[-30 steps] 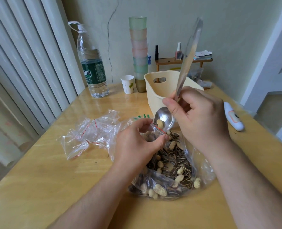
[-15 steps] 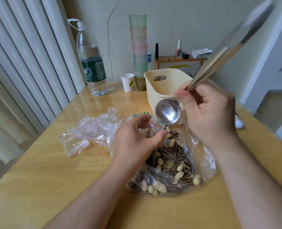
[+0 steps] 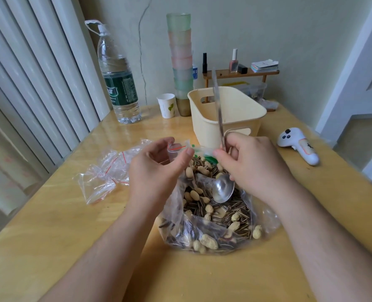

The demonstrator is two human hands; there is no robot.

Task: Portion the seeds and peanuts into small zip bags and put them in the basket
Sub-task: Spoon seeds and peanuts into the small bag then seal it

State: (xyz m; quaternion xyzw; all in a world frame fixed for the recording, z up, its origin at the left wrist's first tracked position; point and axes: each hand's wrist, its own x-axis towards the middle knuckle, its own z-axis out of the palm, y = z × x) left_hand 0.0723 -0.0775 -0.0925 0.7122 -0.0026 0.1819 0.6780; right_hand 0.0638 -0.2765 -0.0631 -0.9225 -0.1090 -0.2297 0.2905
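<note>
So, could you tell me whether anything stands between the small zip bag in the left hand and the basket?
Nothing visible blocks it. The small zip bag sits in the left hand just before the basket; only the spoon handle crosses in front.

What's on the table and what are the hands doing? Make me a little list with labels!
left hand: pinches a small zip bag open
right hand: holds the spoon, bowl down in the seeds
big bag: seeds and peanuts, lying open on the table
basket: behind the hands, no bags visible inside
spare bags: left of the hands
</note>
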